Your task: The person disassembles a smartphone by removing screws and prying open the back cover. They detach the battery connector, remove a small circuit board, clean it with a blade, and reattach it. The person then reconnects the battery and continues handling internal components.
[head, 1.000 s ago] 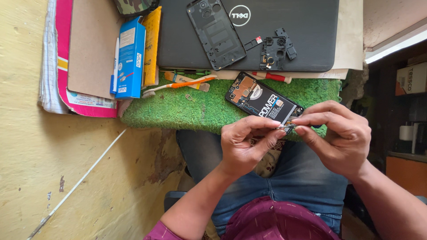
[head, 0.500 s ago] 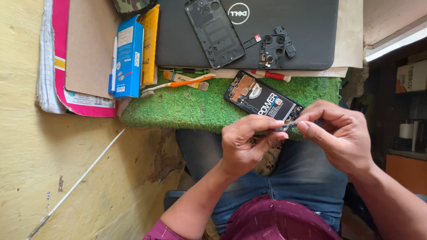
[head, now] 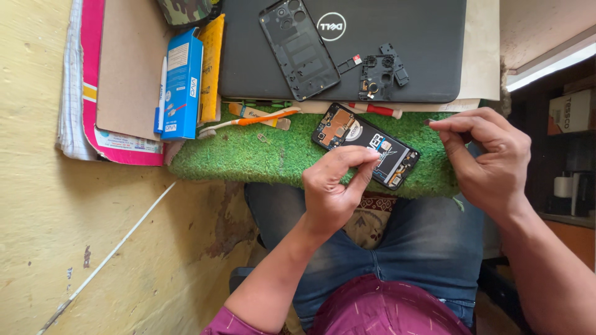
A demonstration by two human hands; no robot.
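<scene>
An opened phone (head: 347,133) with its back off lies tilted on a green turf mat (head: 248,158). My left hand (head: 332,192) hovers at the phone's near edge, thumb and forefinger pinched together; I cannot see anything between them. My right hand (head: 487,158) is off to the right of the phone, above the mat's right end. Its thumb and forefinger pinch a tiny dark part (head: 428,122). The two hands are apart.
A closed black laptop (head: 403,56) behind the mat carries the phone's back frame (head: 299,49) and a small black camera bracket (head: 380,75). An orange toothbrush (head: 248,121) and a red-handled tool (head: 375,110) lie along the mat's far edge. Blue box (head: 182,84) and papers at left.
The hands were joined over the phone's lower end on one small part. My right hand has drawn away to the right with the tiny part, and my left hand stays by the phone.
</scene>
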